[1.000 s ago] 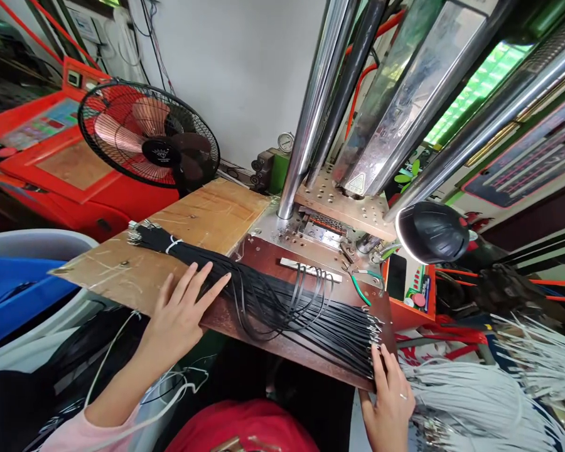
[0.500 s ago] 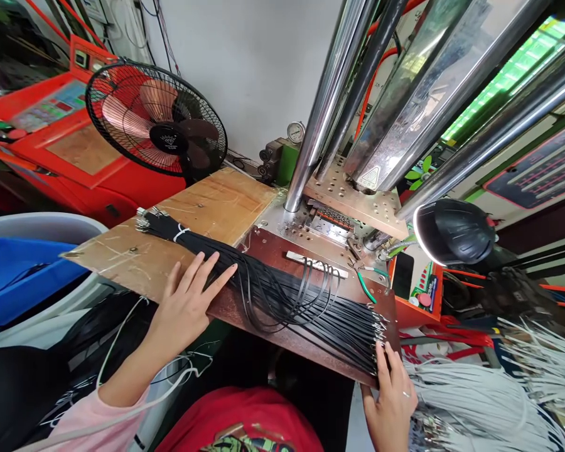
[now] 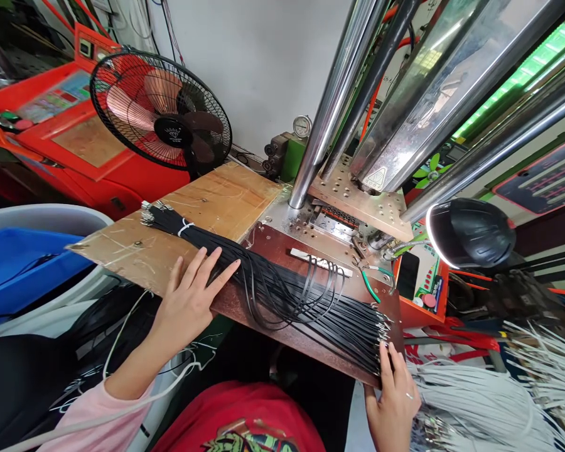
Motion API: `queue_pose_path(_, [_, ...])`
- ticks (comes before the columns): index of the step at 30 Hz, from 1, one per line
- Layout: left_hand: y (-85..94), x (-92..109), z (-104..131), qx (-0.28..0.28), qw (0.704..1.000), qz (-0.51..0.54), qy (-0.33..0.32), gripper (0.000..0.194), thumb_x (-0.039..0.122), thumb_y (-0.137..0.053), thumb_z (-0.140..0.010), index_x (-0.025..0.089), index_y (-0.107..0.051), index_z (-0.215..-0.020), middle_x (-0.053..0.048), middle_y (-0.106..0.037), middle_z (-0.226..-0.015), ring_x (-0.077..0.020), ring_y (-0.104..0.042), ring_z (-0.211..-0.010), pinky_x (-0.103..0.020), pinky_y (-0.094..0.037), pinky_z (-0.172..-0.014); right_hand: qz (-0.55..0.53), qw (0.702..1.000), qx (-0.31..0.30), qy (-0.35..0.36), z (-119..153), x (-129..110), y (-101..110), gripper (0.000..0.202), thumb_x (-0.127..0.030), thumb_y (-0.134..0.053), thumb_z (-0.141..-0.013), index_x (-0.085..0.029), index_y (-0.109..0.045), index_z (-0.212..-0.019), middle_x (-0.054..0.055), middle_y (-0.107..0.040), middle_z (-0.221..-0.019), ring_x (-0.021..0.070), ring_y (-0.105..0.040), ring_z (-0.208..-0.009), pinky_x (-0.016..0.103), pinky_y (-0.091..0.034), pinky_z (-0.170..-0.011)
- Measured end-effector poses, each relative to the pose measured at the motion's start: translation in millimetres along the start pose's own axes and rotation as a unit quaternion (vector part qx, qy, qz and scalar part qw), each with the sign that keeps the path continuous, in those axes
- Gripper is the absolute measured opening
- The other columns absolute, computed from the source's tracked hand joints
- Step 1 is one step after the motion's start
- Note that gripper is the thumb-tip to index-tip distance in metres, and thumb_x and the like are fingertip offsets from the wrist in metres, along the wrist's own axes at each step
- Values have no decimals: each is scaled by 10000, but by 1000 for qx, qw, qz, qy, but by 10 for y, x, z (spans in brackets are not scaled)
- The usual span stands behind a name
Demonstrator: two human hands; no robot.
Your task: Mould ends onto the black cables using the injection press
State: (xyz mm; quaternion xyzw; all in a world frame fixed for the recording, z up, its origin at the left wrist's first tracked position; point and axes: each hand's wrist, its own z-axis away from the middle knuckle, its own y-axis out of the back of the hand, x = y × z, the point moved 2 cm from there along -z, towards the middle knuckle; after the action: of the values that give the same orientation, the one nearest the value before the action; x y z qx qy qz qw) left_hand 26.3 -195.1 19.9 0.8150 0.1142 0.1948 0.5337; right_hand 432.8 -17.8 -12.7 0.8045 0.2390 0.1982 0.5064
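A bundle of black cables (image 3: 282,279) lies across the wooden board, tied near its left end with a white tie (image 3: 185,227). Metal tips show at both ends, and the right end is fanned out. My left hand (image 3: 191,301) rests with spread fingers on the near side of the bundle. At the board's right edge, my right hand (image 3: 393,395) has its fingers stretched out, fingertips touching the metal ends (image 3: 382,326) and thumb apart by the edge. Several cables loop up over a white strip (image 3: 320,262) behind the bundle.
Behind the board stands a press with steel columns (image 3: 320,119). Green-handled pliers (image 3: 370,285) lie near its base. A black lamp (image 3: 471,232) is at right, above white cables (image 3: 480,402). A fan (image 3: 172,129) and a tub with a blue liner (image 3: 23,263) are at left.
The whole view has shifted slightly, so things sit a little further right. Both hands stay at about the same places on the cable bundle.
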Motion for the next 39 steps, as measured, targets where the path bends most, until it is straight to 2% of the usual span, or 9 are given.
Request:
queue_pose_path(10, [14,2,2,-2,1000,-1,0,848,46,-550,-702,297,-413,-1500,-80,-228,-1638,-333,-167,-1513,-574,-101,-1222,0,1000,10,1,18,20,-22,836,-142,-501,-828,-311,-178,-1580,100,-451,-1490,336,-482,-1298,470,-401,-990])
queue_pose_path(21, [20,5,-1,5,1000,6,-5,868,61,-545,-694,311,-390,-1511,-56,-209,-1645,-340,-187,-1507,-575,-111,-1224,6,1000,-10,6,-3,10,4,875,-133,-490,-825,-315,-108,-1591,110,-427,-1499,343,-491,-1280,471,-390,-994])
queue_pose_path(39, [24,10,0,8,1000,3,-10,881,39,-537,-673,307,-408,-1502,-73,-228,-1638,-340,-184,-1508,-580,-103,-1222,15,1000,0,11,-12,16,3,872,-134,-504,-843,-333,-94,-1586,117,-450,-1478,341,-524,-1257,469,-425,-974])
